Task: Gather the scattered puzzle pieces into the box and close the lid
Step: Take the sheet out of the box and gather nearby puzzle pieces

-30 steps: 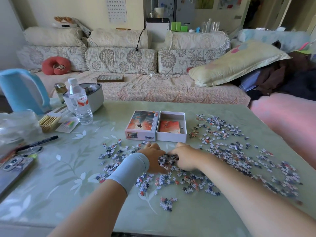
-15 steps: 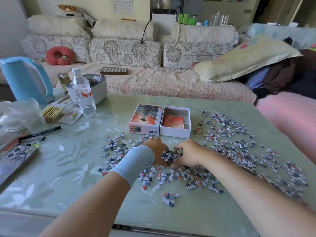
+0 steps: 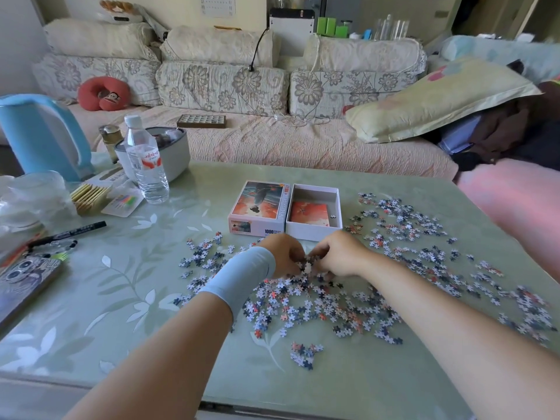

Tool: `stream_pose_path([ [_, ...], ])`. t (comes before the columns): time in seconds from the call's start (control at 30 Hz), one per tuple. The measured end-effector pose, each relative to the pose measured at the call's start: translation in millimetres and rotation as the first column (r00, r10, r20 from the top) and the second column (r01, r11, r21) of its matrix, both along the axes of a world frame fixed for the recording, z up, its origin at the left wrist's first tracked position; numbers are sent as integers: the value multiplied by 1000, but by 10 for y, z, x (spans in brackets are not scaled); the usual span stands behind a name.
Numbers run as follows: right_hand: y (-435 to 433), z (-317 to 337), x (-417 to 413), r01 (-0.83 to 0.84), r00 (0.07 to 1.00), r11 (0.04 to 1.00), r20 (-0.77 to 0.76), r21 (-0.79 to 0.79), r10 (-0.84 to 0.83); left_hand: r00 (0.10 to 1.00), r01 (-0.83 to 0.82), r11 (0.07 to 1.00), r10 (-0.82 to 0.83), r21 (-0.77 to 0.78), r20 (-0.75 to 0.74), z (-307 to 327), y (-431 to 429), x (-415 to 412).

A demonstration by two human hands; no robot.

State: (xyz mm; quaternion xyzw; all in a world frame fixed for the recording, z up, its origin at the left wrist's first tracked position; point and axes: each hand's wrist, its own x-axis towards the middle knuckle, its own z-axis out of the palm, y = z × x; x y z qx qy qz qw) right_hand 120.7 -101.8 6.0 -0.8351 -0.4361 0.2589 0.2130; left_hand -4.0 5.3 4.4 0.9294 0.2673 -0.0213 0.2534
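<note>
both hands meet just short of the box: the left hand [image 3: 283, 256], pale wristband [image 3: 242, 280] on, and the right hand [image 3: 339, 254] curl their fingers round a small clump of puzzle pieces [image 3: 307, 266] held between them, low over the scattered heap on the green table [image 3: 121, 298]. the white box [image 3: 312, 233] sits open just beyond the knuckles, holding an orange printed sheet [image 3: 309, 213] and one loose piece [image 3: 333, 216] near its right wall. the lid [image 3: 260, 207] lies picture-up, right against the box's left side. more pieces spread across the table to the right.
</note>
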Motion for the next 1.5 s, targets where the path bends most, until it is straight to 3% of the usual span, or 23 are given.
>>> stream_pose_path([
  [0.07,36,69,66,54,992,997,-120,52,-47,997,-42,997,47,-66,65,26,84,65],
  [0.23,156,196,319,184,974,961,-171,208,-149,940,-140,953,213,-269,267,138,241,334],
  [0.37,241,245,530,281,958,900,-155,333,-242,886,-234,948,299,-215,356,157,385,579],
  [0.5,358,173,695,317,944,852,-46,417,-328,866,-277,951,310,-139,393,115,460,794],
  [0.73,504,35,692,127,989,919,28,373,-148,916,-165,970,217,-177,338,-18,532,798],
  [0.97,409,138,493,-2,985,921,159,389,-65,874,-190,981,183,-30,451,77,542,451],
  [1.1,438,83,207,-185,962,935,251,303,109,938,-170,970,106,171,330,-37,597,101],
  [1.27,587,-116,-190,-352,889,936,322,23,326,993,-105,944,115,314,-15,-217,710,-324],
  [1.37,646,-156,-391,-413,855,910,324,-44,404,987,-60,957,100,285,-125,-301,699,-493],
  [1.5,741,-191,-516,-424,817,898,377,-120,436,993,-24,971,50,236,-104,-272,669,-609],
])
